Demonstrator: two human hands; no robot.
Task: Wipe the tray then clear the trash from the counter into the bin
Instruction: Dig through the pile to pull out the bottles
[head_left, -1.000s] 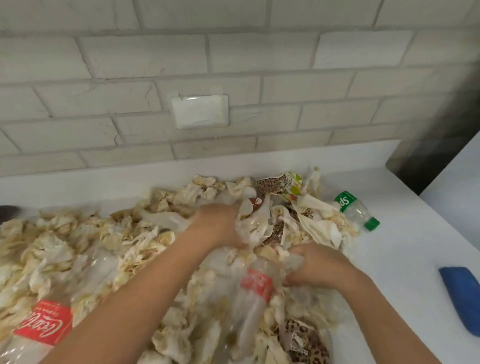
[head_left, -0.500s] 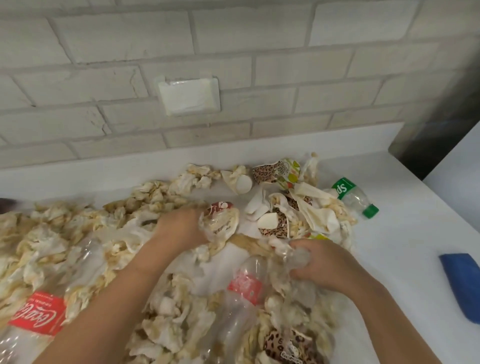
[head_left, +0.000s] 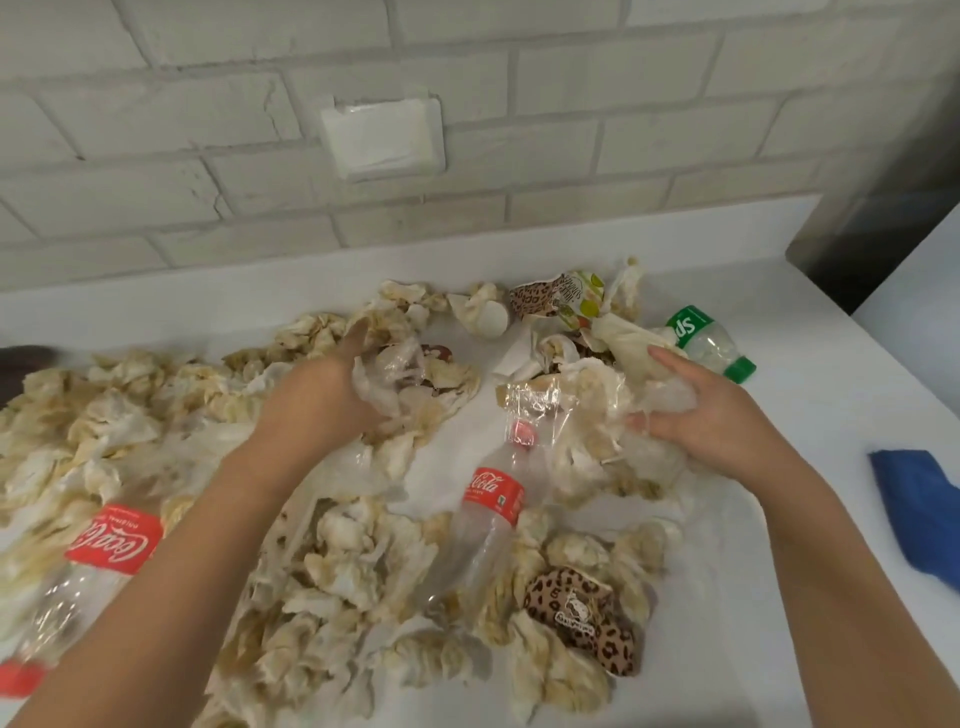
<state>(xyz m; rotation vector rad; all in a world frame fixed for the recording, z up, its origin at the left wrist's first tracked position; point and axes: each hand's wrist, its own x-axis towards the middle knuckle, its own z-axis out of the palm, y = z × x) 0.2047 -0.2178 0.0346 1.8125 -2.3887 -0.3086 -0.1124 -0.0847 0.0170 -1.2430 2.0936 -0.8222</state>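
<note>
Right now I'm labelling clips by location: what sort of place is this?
Probably a kitchen or food-service cleanup counter: a white countertop against a pale brick wall, heaped with crumpled stained paper napkins, empty clear plastic soda bottles, and a blue cloth lying nearby.

Light was even, bright, diffuse; shadows soft and faint. White surface (head_left: 675, 597) looked washed out. Dark corner upper right. Brick wall (head_left: 208, 130) lines bowed from wide-angle distortion. Hands slightly motion-blurred; overall picture soft, compression-smeared.
</note>
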